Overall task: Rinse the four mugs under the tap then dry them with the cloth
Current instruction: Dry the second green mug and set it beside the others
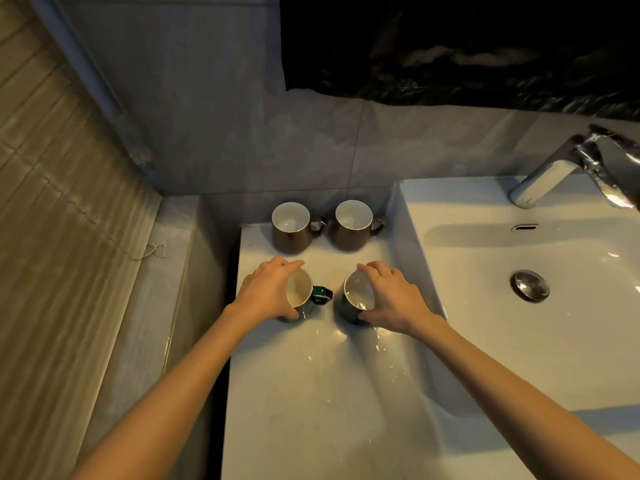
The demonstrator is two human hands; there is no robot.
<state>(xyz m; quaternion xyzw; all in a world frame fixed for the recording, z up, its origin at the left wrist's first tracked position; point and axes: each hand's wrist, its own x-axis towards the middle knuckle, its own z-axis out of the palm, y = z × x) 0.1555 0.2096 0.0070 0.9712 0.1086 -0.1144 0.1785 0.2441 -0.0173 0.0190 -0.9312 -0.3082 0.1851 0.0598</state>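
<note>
Two brown mugs, one on the left [289, 233] and one on the right [352, 230], stand upright at the back of the white counter [311, 393], handles pointing right. In front of them stand two dark green mugs with white insides. My left hand [266, 289] grips the left green mug [304, 294] around its rim and side. My right hand [391, 296] grips the right green mug [353, 296] the same way. Both green mugs rest on the counter. No cloth is in view.
The white basin [519, 341] with a metal drain plug [530, 285] lies to the right. A chrome tap [568, 168] stands at its back right. Water drops lie on the counter near the green mugs. A tiled wall rises behind; a ledge runs along the left.
</note>
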